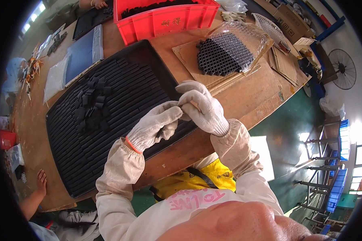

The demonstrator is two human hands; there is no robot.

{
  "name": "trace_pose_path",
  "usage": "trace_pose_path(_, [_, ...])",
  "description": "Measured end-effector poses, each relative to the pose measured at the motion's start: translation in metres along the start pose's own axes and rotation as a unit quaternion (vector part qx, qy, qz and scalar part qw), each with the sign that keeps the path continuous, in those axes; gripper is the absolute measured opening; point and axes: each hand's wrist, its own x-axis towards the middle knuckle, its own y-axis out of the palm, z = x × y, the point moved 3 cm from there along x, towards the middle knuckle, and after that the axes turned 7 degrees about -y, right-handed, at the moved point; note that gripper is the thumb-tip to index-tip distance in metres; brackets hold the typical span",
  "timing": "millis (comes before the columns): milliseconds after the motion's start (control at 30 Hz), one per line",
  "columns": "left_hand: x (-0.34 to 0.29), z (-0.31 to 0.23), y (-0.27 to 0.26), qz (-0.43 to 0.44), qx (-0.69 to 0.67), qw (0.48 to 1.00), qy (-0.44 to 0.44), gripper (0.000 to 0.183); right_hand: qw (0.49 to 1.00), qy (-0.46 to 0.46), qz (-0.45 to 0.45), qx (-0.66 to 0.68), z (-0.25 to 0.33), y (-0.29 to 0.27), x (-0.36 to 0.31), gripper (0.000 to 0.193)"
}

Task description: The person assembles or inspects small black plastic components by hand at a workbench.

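My left hand (pixel 156 123) and my right hand (pixel 204 107), both in white knitted gloves, meet in front of me over the near right edge of a black tray (pixel 148 47). Their fingertips pinch together. Whatever lies between them is too small or hidden to make out. A dark patch shows under the curled fingers of my left glove. Closely laid rows of short black tubes (pixel 128 90) fill most of the tray. On top of these rows, left of my hands, lies a loose heap of black pieces (pixel 91 98).
A red crate (pixel 169 24) with black pieces stands behind the tray. To the right, a bundle of black tubes (pixel 215 60) lies partly under clear plastic on cardboard (pixel 185 52). Blue sheets (pixel 84 54) lie far left. Another person's hand (pixel 41 181) rests at the table's left edge.
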Motion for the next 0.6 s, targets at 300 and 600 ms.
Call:
trace_pose_path(300, [0.008, 0.006, -0.017, -0.016, -0.043, 0.999, 0.028, 0.025, 0.975, -0.094, -0.030, -0.198, 0.010, -0.002, 0.006, 0.031])
trace_pose_path(600, [0.007, 0.006, -0.006, -0.086, -0.005, 0.996, 0.027, 0.028, 0.996, -0.019, -0.023, -0.088, 0.001, 0.002, -0.004, 0.026])
